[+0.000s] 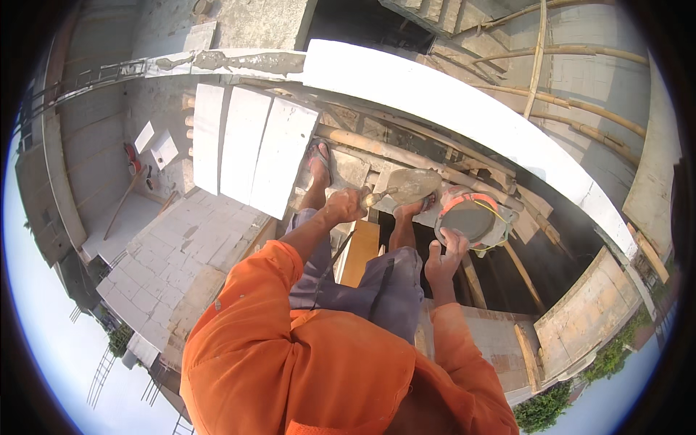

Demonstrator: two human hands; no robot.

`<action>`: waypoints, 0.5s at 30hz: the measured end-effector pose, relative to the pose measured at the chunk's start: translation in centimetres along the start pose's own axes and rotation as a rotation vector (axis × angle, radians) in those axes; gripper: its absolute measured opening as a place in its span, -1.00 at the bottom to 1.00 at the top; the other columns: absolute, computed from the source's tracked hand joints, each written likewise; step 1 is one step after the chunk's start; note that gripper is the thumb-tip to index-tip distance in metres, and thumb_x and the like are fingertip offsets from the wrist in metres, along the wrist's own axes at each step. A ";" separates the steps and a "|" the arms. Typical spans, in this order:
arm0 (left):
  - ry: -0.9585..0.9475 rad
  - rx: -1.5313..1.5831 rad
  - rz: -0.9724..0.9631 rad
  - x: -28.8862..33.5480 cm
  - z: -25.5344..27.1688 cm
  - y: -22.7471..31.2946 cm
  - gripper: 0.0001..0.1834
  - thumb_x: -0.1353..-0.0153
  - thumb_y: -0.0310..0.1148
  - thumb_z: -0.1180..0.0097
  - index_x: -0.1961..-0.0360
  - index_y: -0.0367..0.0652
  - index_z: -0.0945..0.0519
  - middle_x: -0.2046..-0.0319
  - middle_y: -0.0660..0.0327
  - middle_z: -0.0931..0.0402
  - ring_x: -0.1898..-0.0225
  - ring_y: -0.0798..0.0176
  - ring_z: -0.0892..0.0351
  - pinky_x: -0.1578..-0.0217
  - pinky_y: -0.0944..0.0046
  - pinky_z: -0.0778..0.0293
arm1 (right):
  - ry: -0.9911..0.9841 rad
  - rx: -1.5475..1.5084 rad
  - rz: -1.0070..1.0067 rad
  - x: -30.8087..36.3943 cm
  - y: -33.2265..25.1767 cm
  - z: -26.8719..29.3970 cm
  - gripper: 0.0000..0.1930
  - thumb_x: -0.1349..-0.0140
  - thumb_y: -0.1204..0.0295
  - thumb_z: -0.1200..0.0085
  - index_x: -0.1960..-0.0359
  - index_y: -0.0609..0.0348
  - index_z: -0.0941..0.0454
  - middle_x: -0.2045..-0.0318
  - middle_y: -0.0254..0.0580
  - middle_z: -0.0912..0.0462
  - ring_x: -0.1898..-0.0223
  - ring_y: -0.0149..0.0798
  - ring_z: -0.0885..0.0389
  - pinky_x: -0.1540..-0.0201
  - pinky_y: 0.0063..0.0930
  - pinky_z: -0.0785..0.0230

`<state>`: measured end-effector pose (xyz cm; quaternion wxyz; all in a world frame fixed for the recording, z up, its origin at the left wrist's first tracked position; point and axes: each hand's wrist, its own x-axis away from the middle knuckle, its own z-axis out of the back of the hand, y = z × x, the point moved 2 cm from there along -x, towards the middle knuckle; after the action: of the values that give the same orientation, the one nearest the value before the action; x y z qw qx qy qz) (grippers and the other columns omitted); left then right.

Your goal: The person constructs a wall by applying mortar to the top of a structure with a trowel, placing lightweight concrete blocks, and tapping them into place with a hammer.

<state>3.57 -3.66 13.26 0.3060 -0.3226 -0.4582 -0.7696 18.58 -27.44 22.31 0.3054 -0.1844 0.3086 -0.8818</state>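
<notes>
My left hand [346, 206] is closed around the handle of a trowel [413, 185]. The trowel's broad blade is coated in grey mortar and points right, just left of a bucket [503, 230]. Grey wet mortar [467, 222] shows inside the bucket's orange-red rim. At the near edge of this bucket is my right hand [444, 262], its fingers hooked over the rim and its thumb apart on the outside.
White blocks [250, 145] lie left of my feet. A white block wall [435, 90] curves across the far side, with mortar [246, 62] along its left stretch. Bamboo poles [406, 154] and planks span a dark opening [507, 283] at the right.
</notes>
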 end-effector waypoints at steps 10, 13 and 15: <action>0.723 0.432 0.413 10.1 17.5 -22.3 -0.58 0.15 -0.26 -0.19 0.19 -0.16 -0.52 0.35 -0.13 -0.59 0.24 -0.18 -0.59 0.22 -0.04 -0.47 | 0.117 0.194 0.441 -30.5 -22.6 -5.5 -0.57 -0.29 0.21 0.07 -0.10 0.20 -0.43 -0.02 0.03 -0.36 -0.12 0.03 -0.31 -0.17 -0.04 -0.15; 0.822 0.513 0.470 11.2 24.5 -25.9 -0.63 0.16 -0.26 -0.19 0.26 -0.16 -0.53 0.36 -0.11 -0.59 0.23 -0.16 -0.59 0.21 -0.03 -0.46 | -0.004 0.604 0.224 -31.3 -26.0 -8.8 -0.58 -0.29 0.21 0.09 -0.10 0.14 -0.46 0.02 -0.02 -0.42 -0.09 0.05 -0.36 -0.17 -0.06 -0.16; 0.899 0.574 0.456 11.5 27.7 -29.6 -0.62 0.17 -0.28 -0.21 0.26 -0.20 -0.54 0.43 -0.04 -0.59 0.36 -0.03 -0.61 0.31 0.04 -0.49 | -0.004 0.514 0.229 -31.6 -25.3 -9.4 -0.64 -0.30 0.22 0.13 0.02 0.17 -0.53 0.11 0.00 -0.48 -0.01 0.09 -0.41 -0.13 -0.07 -0.18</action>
<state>-20.12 30.93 17.47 0.7038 0.0415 -0.3924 -0.5908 26.55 12.95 27.68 0.4404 -0.0665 0.0930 -0.8905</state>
